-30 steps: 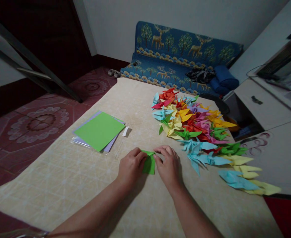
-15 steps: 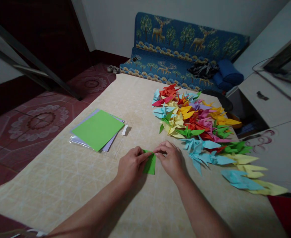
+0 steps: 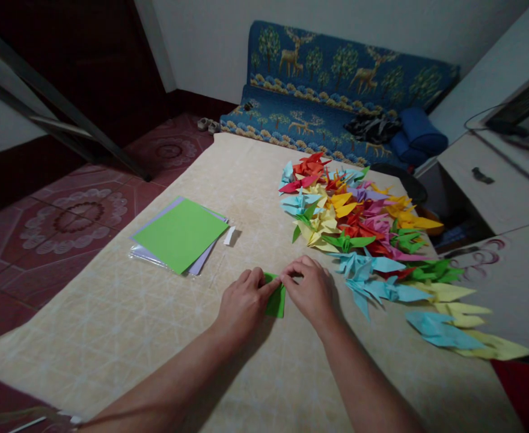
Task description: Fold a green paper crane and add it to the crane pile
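Two bare hands, set close together over one small green paper piece (image 3: 275, 308), which lies on the pale patterned tablecloth (image 3: 156, 349), near the middle of the near half. Left hand (image 3: 244, 300): forefinger stretched across the paper's top, tip meeting the right fingertips; thumb hidden, so whether it grips cannot be told. Right hand (image 3: 307, 291): thumb and forefinger pinched together on the paper's upper right corner.

One stack to the left: green sheet (image 3: 181, 234) uppermost, lilac sheets (image 3: 201, 263) beneath, clear plastic wrapper (image 3: 149, 258) showing along the near edge. One white slip (image 3: 229, 236), just beside the stack.

Many folded paper birds (image 3: 357, 222), massed to the right: red, yellow, orange, pink, purple, green, light blue. One blue bench (image 3: 300, 120), deer and trees patterned, beyond the table.
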Tool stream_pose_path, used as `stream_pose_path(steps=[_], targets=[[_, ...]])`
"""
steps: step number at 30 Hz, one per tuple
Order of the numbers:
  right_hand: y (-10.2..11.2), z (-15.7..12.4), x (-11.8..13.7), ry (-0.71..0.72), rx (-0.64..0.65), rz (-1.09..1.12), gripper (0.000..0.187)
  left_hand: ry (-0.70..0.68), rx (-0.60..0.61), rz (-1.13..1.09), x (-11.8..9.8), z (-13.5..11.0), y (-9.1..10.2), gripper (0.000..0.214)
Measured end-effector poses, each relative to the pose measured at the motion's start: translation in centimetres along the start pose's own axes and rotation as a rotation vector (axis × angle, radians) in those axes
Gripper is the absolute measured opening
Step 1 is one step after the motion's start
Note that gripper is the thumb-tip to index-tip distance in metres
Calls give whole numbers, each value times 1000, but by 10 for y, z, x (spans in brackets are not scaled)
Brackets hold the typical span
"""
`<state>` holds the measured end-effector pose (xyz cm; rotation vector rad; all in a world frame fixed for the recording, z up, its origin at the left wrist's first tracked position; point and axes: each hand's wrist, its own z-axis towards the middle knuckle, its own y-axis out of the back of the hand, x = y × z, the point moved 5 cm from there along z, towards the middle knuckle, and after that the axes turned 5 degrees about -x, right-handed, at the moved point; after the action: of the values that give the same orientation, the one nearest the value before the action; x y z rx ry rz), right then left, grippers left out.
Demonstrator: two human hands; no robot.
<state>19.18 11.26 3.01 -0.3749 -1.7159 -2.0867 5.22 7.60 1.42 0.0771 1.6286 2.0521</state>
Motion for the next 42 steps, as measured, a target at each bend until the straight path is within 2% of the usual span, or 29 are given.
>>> stream_pose_path(steps=[6,11,17,21,24,26,29,31,33,35,38,42], targets=[[-3,-1,-4,-28,-23,3,10,39,-75,-242,8,-4,5,26],[-3,-3,-7,6,-29,30,10,33,-130,-376,14,-27,16,21],[-8,-4,-14,18,-72,140,14,-45,-172,-236,4,-52,21,23],[-9,-13,-20,-33,-141,261,19,-117,-156,-63,-4,-50,18,25],[-8,-25,-26,-110,-200,367,21,-131,-144,-99,0,-43,20,22],[-7,-34,-31,-173,-241,449,22,-61,-178,-252,9,-37,27,22],[-8,-44,-42,-255,-329,584,22,153,-213,-537,27,-28,41,19],[-8,-47,-46,-282,-365,638,23,267,-221,-626,34,-27,49,19],[-6,-49,-43,-264,-359,633,23,230,-198,-622,31,-28,53,18],[-1,-50,-34,-213,-315,550,23,127,-177,-518,24,-32,53,14],[5,-52,-16,-104,-221,359,31,38,-176,-326,18,-41,42,39],[7,-54,0,34,-172,314,51,26,-172,-258,22,-44,26,37]])
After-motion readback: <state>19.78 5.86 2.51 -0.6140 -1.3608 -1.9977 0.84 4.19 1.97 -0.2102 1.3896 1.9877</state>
